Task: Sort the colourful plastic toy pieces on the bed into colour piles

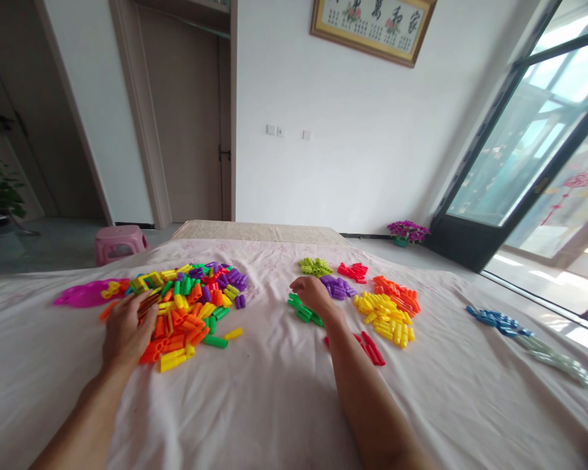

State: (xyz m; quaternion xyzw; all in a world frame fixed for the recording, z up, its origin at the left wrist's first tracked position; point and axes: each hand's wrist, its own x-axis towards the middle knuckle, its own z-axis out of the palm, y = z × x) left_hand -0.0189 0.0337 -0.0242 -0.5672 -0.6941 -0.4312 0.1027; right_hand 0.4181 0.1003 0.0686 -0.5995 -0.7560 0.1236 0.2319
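My left hand [127, 329] rests on the left edge of a mixed heap of plastic tube pieces [179, 320], its fingers apart over orange and yellow ones. Over on the right, my right hand [311, 294] is held above a small green pile [304, 312], fingers curled; what they hold, if anything, is hidden. Around it lie single-colour piles: lime [315, 266], purple [338, 288], red [353, 271], yellow [385, 318], orange [396, 295], and a nearer red pile [371, 349] partly behind my forearm.
A pale cloth [269, 405] covers the surface. At the left lies a magenta plastic piece [85, 294]; blue pieces [497, 321] and whitish pieces [558, 359] lie far right. Beyond stand a pink stool [121, 243] and a potted purple plant [408, 231].
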